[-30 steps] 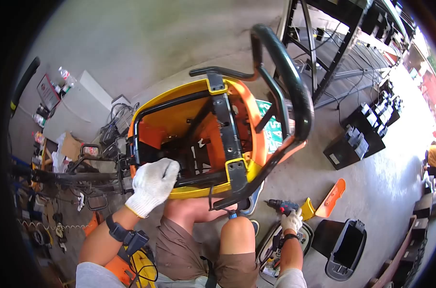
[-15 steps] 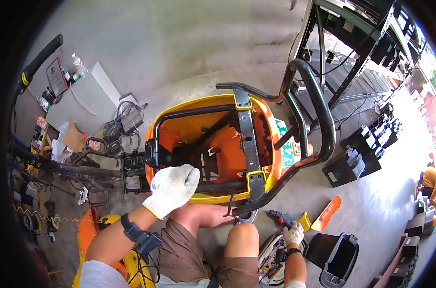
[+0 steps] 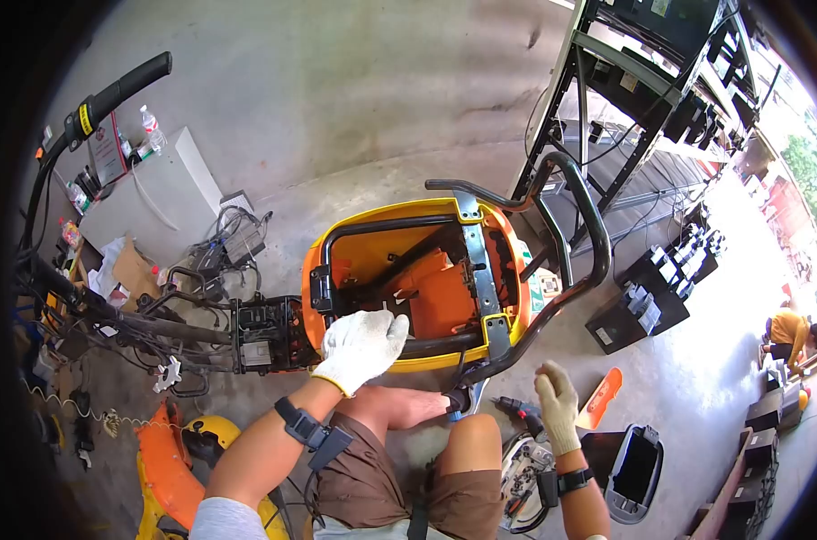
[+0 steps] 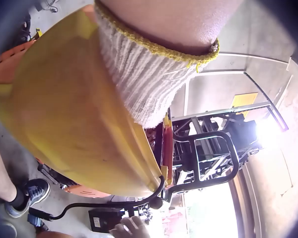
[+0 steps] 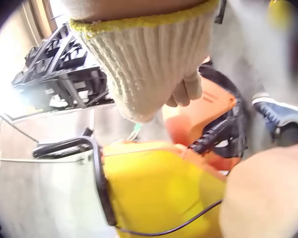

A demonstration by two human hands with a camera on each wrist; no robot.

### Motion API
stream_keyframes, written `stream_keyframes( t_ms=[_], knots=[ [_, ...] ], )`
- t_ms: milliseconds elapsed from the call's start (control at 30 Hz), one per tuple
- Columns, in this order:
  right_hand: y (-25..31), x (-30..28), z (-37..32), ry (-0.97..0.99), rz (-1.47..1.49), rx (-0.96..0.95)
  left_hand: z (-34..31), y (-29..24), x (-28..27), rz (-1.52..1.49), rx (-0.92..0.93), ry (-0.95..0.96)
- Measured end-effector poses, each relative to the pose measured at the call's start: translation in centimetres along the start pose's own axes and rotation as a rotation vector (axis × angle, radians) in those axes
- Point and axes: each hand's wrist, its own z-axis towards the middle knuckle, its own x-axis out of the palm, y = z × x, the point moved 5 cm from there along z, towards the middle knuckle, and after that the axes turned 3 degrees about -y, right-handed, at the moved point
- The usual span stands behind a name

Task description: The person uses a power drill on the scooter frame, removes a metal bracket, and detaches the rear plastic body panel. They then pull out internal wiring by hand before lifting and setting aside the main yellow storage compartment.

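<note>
The gloved left hand (image 3: 363,349) is held over the near rim of the yellow and orange body shell (image 3: 386,212), its fingers curled; no object shows in them. In the left wrist view the glove cuff (image 4: 144,74) appears beside the yellow shell (image 4: 79,114), and the fingers are hidden. Away from the shell, the gloved right hand (image 3: 558,407) is raised, fingers loosely bent and holding nothing visible. Just left of it, a drill (image 3: 519,410) lies on the floor. The right wrist view shows the right glove (image 5: 149,74) with fingers bent.
A black tubular frame (image 3: 597,229) rises at the shell's right end. Handlebars (image 3: 111,101) stand at left. Black boxes (image 3: 638,315), an orange panel (image 3: 599,398) and a black bin (image 3: 635,472) are on the floor at right. Behind stands a metal rack (image 3: 606,135).
The right hand has come off the drill and lifted. The left hand stays curled near the shell's near rim. The head view has shifted, and the shell appears farther right and lower.
</note>
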Motion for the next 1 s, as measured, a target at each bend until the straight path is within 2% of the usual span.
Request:
stream_keyframes(
  t_ms=[133, 233, 267, 300, 367, 667, 1000],
  knots=[
    [8.5, 1.9, 0.1, 0.057, 0.385, -0.040, 0.0, -0.2, -0.3, 0.016, 0.006, 0.058],
    [12.3, 4.3, 0.7, 0.029, 0.250, -0.089, 0.1, 0.2, 0.2, 0.000, -0.009, 0.049],
    [12.6, 5.0, 0.5, -0.012, 0.001, -0.080, 0.1, 0.3, 0.3, -0.001, -0.007, 0.052],
    [12.4, 5.5, 0.6, 0.006, -0.198, -0.068, 0.2, 0.2, 0.3, -0.002, -0.005, 0.052],
    [12.2, 6.2, 0.5, 0.012, -0.240, 0.053, 0.3, 0.3, 0.4, 0.003, -0.002, 0.062],
    [9.1, 6.8, 1.3, 0.012, -0.061, 0.048, 0.2, 0.3, 0.3, -0.010, -0.022, 0.067],
    [10.0, 6.9, 0.7, 0.003, -0.033, 0.079, 0.3, 0.1, 0.1, 0.004, -0.016, 0.099]
  ],
)
